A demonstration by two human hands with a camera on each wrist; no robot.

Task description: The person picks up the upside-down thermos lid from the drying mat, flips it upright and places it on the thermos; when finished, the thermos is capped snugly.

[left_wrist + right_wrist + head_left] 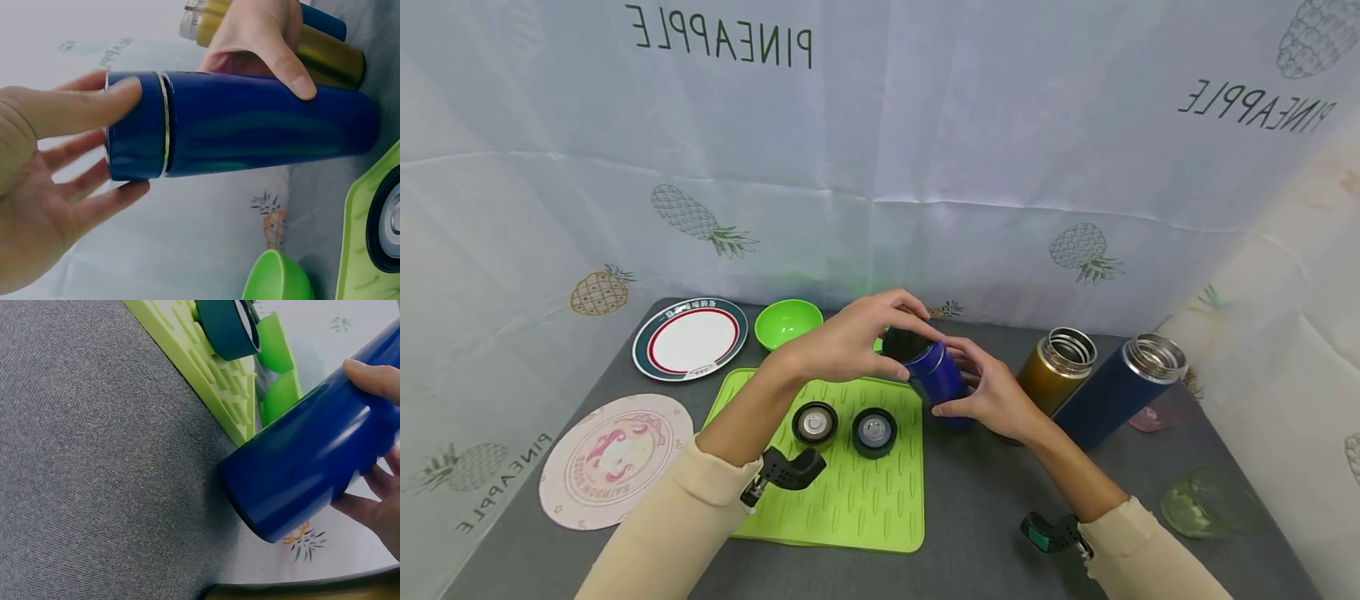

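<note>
A blue vacuum flask point(942, 379) is tilted between the two hands, its base close over the grey table. My left hand point(853, 335) grips the flask's blue lid point(134, 137), thumb on one side and fingers round the other. A thin silver ring shows between lid and body in the left wrist view. Lower down, my right hand point(988, 385) holds the flask body with thumb and fingers. Left of the flask, two dark round lids point(815, 423) with metal centres lie upside down on a green ridged mat point(835, 508).
To the right stand a gold flask point(1045, 383) and a navy flask point(1108, 400), both without lids. Beyond them are a pinkish glass point(1153, 417) and a greenish glass point(1195, 504). A green bowl point(788, 323), a rimmed plate point(646, 358) and a pink round plate point(576, 442) sit left.
</note>
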